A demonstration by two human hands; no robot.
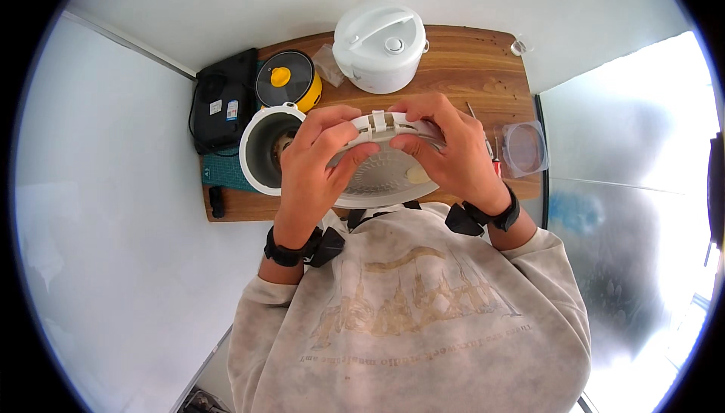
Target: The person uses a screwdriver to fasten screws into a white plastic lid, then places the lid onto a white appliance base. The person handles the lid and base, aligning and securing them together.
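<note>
Between my two hands is a round white rice cooker lid (384, 173), its ribbed inner side partly showing and its far rim raised. A small white hinge-like tab (378, 121) stands out at the middle of that rim. My left hand (316, 162) grips the rim left of the tab, thumb on the inner side. On the other side of the tab, my right hand (455, 147) pinches the rim the same way. Beside my left hand stands an open white cooker body (257, 158) with a dark grey interior; my hand hides part of it.
A closed white rice cooker (381, 50) stands at the back of the wooden table (472, 58). Left of it are a yellow pot with a dark lid (291, 81), a plastic bag (328, 66) and a black case (223, 103). A clear container (524, 149) sits right, near a red-handled screwdriver (496, 169).
</note>
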